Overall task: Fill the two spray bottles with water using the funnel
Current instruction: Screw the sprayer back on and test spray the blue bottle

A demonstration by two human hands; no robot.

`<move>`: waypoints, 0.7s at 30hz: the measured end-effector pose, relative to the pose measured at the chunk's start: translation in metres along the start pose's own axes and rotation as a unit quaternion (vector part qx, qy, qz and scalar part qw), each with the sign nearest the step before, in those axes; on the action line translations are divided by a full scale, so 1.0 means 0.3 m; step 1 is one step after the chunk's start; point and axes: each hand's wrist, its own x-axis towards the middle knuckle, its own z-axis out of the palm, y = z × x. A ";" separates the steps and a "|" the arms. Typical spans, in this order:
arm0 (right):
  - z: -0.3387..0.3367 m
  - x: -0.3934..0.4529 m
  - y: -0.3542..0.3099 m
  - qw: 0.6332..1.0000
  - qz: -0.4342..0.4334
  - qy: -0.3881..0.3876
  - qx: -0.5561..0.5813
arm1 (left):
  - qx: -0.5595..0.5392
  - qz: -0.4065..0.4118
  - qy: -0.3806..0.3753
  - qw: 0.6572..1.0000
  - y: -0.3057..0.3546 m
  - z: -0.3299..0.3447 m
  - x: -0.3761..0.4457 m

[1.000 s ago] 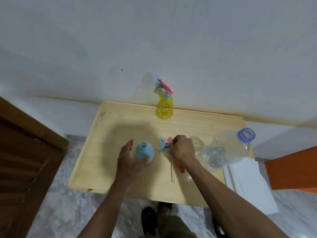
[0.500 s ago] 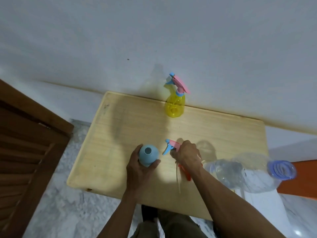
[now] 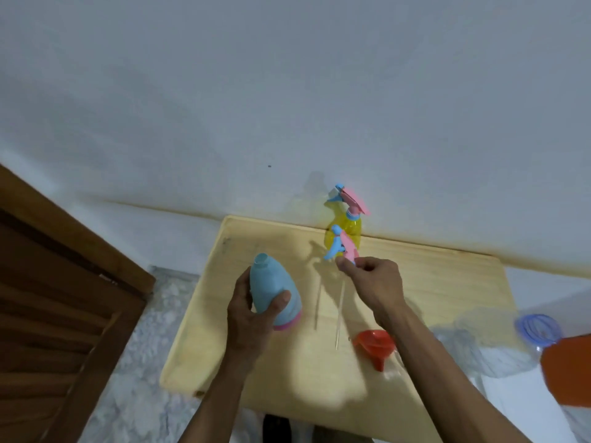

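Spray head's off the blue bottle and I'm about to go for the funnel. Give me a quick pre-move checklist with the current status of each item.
1. Blue bottle neck open: ok, spray head is off.
2. Bottle secured: ok, left hand grips it, but it is lifted and tilted, not standing on the table.
3. Right hand free for the funnel: not ok, it pinches the removed spray head with its dip tube hanging.
4. Red funnel within sight: ok, lying on the table beside the right forearm.
5. Water in the clear jug: cannot tell, blurred.
6. Yellow spray bottle opened: not ok, head on.
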 end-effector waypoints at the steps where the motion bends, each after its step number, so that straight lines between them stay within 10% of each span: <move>1: -0.016 -0.021 -0.043 0.998 -0.012 -0.005 0.064 | -0.012 0.002 -0.010 1.000 0.029 -0.014 0.010; 9: -0.112 -0.248 -0.419 0.934 -0.216 0.049 0.281 | -0.029 0.062 -0.122 0.990 0.185 -0.066 0.003; 21: -0.098 -0.401 -0.561 0.894 -0.386 0.089 0.212 | -0.039 0.079 -0.216 0.972 0.257 -0.077 -0.070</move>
